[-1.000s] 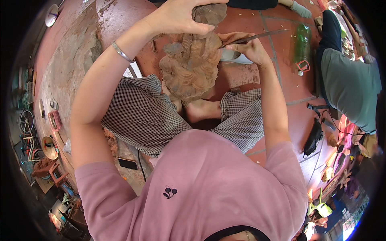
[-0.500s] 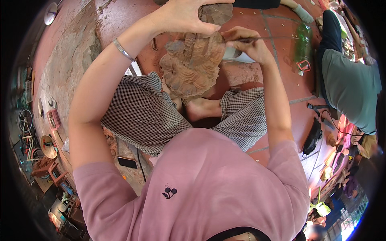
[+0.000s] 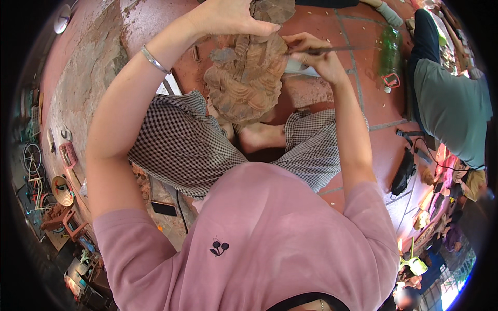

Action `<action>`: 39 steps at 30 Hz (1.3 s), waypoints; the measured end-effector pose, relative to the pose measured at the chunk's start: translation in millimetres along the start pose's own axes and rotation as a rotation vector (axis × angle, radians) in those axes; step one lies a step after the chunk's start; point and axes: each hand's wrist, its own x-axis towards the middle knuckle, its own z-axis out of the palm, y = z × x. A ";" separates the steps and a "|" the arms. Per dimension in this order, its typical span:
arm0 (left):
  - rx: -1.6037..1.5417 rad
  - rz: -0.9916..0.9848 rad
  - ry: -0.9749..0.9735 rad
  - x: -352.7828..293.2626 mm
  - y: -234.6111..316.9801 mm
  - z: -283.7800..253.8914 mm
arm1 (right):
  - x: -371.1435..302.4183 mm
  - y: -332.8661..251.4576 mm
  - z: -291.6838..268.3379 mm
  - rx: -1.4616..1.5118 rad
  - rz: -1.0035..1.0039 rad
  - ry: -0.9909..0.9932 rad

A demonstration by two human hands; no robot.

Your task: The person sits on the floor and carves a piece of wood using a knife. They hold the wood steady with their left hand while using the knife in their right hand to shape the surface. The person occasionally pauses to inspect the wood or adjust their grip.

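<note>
Left to right: hat (image 3: 63,191) at the far L; phone (image 3: 164,208) on the floor beside your L leg. Your L hand (image 3: 228,16), partly cropped at top, curves wide w/ thumb across the carving's upper part, holding it. The brown carving (image 3: 244,88) sits centrally, btwn your hands & bare foot (image 3: 255,139). Your R hand (image 3: 317,57), fingers closed, grips a thin, blurred tool (image 3: 334,49) at the carving's R edge. Further R: green bottle (image 3: 389,57), black bag (image 3: 402,175), co-worker (image 3: 450,103).

Left hand (image 3: 228,19) arched — right hand (image 3: 321,59) pinching.
</note>
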 end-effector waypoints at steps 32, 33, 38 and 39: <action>0.205 -0.076 -0.036 0.2 19.8 -4.3 | -14.6 30.1 22.8 0.630 0.202 0.322; 0.292 -0.090 0.010 1.4 29.1 6.5 | -18.7 34.2 22.2 0.674 0.187 0.347; 0.345 -0.153 0.102 9.3 36.9 23.2 | -36.4 47.2 41.4 0.830 0.193 0.487; 0.335 -0.147 0.098 9.7 38.1 25.5 | -41.0 48.1 43.8 0.850 0.166 0.483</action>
